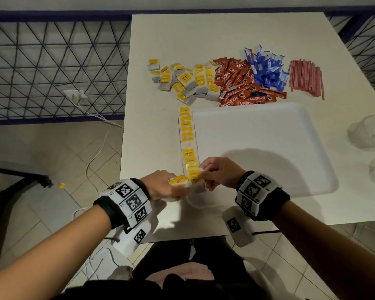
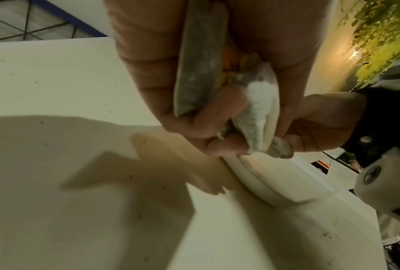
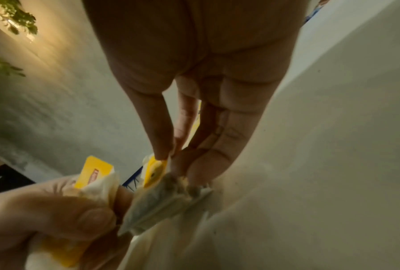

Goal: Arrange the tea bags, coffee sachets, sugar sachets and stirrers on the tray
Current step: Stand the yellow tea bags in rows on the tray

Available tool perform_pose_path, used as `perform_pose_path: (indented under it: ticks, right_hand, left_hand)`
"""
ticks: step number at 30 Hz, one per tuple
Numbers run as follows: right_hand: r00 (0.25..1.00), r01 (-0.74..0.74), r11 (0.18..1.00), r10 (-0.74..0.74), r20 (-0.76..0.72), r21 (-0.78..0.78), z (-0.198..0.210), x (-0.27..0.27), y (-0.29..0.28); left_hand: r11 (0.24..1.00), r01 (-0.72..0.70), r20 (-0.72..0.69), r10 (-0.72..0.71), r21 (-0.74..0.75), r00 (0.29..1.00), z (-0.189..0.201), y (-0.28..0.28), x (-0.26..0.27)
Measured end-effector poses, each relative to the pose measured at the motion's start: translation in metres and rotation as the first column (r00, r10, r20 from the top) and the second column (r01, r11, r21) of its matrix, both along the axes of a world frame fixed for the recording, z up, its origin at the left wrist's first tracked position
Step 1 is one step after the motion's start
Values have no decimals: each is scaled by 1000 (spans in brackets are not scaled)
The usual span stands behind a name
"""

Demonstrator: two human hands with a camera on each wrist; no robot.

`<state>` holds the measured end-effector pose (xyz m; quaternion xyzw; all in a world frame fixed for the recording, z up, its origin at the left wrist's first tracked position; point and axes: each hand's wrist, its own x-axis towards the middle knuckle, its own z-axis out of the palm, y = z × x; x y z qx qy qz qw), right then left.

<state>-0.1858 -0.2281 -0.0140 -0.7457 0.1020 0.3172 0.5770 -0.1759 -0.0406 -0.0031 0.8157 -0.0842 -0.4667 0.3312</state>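
A white tray (image 1: 268, 148) lies on the white table (image 1: 152, 137). Down its left edge runs a row of yellow-tagged tea bags (image 1: 187, 135). My left hand (image 1: 165, 187) grips a small bunch of tea bags (image 1: 179, 180) at the tray's near left corner; the bags (image 2: 198, 69) fill its curled fingers. My right hand (image 1: 217, 173) pinches one tea bag (image 1: 194, 176) at the near end of the row, thumb and fingertips on its tag (image 3: 156, 171). Behind the tray lie loose tea bags (image 1: 186, 80), red coffee sachets (image 1: 240, 83), blue sugar sachets (image 1: 266, 69) and red stirrers (image 1: 306, 77).
Crumpled clear plastic (image 1: 370, 133) lies on the table right of the tray. A blue metal railing (image 1: 52, 61) and a white cable (image 1: 95, 152) are on the floor side to the left. One yellow tag (image 1: 62, 185) lies on the tiled floor.
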Motion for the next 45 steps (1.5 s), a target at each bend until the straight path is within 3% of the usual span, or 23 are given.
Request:
perform_pose_path:
  ticks: [5, 10, 16, 30, 33, 36, 39, 41, 45]
  right_hand:
    - [995, -97, 990, 97, -7, -106, -7, -5, -1]
    - [994, -95, 980, 102, 29, -174, -12, -1, 1]
    - [994, -89, 966, 102, 43, -243, -8, 4, 3]
    - [995, -95, 983, 96, -1, -160, -3, 8, 5]
    - [994, -110, 979, 109, -16, -169, -3, 9, 5]
    - [993, -94, 966, 106, 40, -239, -4, 10, 1]
    - [984, -42, 969, 82, 158, -244, 0, 13, -1]
    - [977, -89, 975, 126, 174, -205, 10, 16, 0]
    - [973, -177, 981, 187, 133, -85, 30, 21, 9]
  left_hand:
    - [998, 61, 1, -61, -8, 998, -9, 4, -8]
    - [993, -112, -15, 111, -41, 994, -8, 7, -8]
    - [969, -245, 44, 244, 21, 969, -8, 5, -4]
    - [937, -123, 261, 35, 328, 965, -12, -17, -8]
    - [946, -196, 227, 138, 257, 964, -13, -13, -6]
    - [950, -307, 88, 301, 61, 950, -13, -5, -3]
    - [870, -468, -142, 449, -157, 882, -3, -2, 0]
    - [801, -549, -233, 502, -239, 833, 4, 0, 4]
    - [751, -588, -216, 547, -300, 809, 11, -2, 10]
